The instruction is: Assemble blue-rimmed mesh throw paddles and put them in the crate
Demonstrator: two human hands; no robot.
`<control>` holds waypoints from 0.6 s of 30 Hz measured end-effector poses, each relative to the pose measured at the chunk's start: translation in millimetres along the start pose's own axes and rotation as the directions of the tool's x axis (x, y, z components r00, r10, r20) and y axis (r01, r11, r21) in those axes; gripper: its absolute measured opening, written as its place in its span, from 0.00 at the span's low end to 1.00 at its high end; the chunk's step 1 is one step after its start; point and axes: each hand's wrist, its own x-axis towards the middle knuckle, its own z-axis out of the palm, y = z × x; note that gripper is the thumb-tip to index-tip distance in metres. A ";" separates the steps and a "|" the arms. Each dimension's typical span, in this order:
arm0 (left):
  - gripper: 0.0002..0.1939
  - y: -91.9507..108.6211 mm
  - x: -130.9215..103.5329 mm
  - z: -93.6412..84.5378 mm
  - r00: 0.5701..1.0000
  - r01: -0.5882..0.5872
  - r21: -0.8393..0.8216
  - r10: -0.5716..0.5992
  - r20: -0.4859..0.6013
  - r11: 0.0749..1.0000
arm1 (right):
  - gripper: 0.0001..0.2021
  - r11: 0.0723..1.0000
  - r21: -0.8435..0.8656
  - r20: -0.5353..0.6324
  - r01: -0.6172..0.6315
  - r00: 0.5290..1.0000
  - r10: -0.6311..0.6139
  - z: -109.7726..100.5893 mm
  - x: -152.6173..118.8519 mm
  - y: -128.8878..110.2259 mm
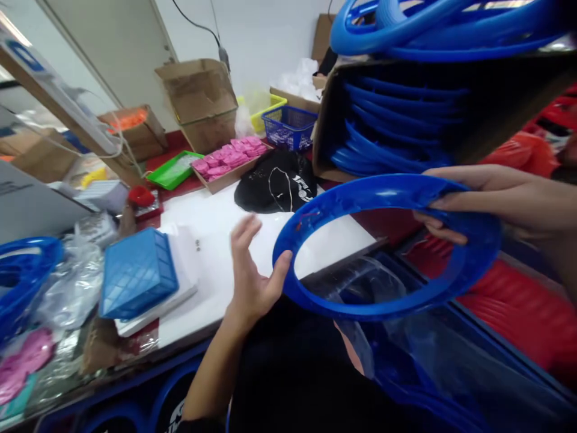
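Blue plastic ring (383,310), gripped at its 3 o'clock side by my right hand (464,207) — fingers and thumb closed on the rim. My left hand (252,270) is open at the ring's 9 o'clock end, thumb overlapping the rim; I can't tell whether it presses. The ring hangs aslant, opening towards me, its apparent long axis running roughly from 9 to 3, over the near edge of the white worktop (211,222). At 1 o'clock, a cardboard box (325,120) holds stacked blue rings (396,126); at 11, a shallow carton (216,184) holds pink pieces (232,156). An upside-down light-blue basket (139,273) sits at 8 — beside clear plastic (74,288).
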 end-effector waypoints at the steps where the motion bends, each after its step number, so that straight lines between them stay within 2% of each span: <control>1: 0.35 -0.4 14.1 -13.0 0.984 -0.172 0.130 0.176 -0.016 0.976 | 0.27 0.997 -0.070 0.065 -0.011 0.998 0.016 -2.8 8.2 -10.5; 2: 0.37 -0.1 29.6 -24.7 0.950 -0.311 0.202 0.312 0.029 0.929 | 0.28 0.990 -0.139 0.131 -0.018 0.991 0.036 -5.6 16.2 -22.5; 3: 0.36 0.2 45.9 -34.7 0.909 -0.415 0.211 0.396 0.129 0.885 | 0.26 0.982 -0.190 0.190 -0.012 0.980 0.049 -8.0 23.6 -35.9; 5: 0.33 -2.5 76.4 -49.1 0.821 -0.498 0.111 0.427 0.380 0.860 | 0.21 0.978 -0.208 0.248 0.012 0.968 0.041 -10.3 35.9 -65.9; 6: 0.30 -6.4 88.6 -53.7 0.786 -0.475 0.042 0.403 0.469 0.879 | 0.18 0.982 -0.184 0.227 0.029 0.974 0.013 -10.1 40.9 -81.3; 7: 0.24 -12.0 97.7 -56.8 0.778 -0.409 -0.017 0.358 0.516 0.912 | 0.16 0.989 -0.144 0.199 0.038 0.980 -0.009 -9.2 45.5 -96.1; 8: 0.19 -18.5 103.2 -59.0 0.789 -0.317 -0.078 0.309 0.531 0.945 | 0.15 0.994 -0.101 0.163 0.048 0.986 -0.031 -7.9 50.2 -109.8; 9: 0.20 -25.1 105.0 -60.5 0.826 -0.188 -0.144 0.235 0.512 0.972 | 0.13 0.996 -0.067 0.126 0.064 0.990 -0.055 -6.4 55.3 -121.9; 11: 0.24 -34.5 97.9 -62.6 0.909 0.064 -0.259 0.051 0.414 0.964 | 0.10 0.993 -0.031 0.088 0.111 0.990 -0.108 -3.3 69.3 -140.5; 13: 0.25 -35.5 78.6 -63.6 0.938 0.228 -0.313 -0.123 0.323 0.922 | 0.09 0.986 -0.054 0.110 0.155 0.983 -0.148 0.4 90.5 -152.2; 15: 0.25 -29.4 50.8 -61.3 0.912 0.372 -0.319 -0.279 0.301 0.872 | 0.14 0.973 -0.160 0.192 0.167 0.972 -0.135 6.9 119.3 -159.1; 18: 0.22 -17.4 2.2 -46.5 0.813 0.574 -0.323 -0.475 0.337 0.752 | 0.19 0.884 -0.413 0.343 0.218 0.937 -0.071 26.2 170.8 -166.4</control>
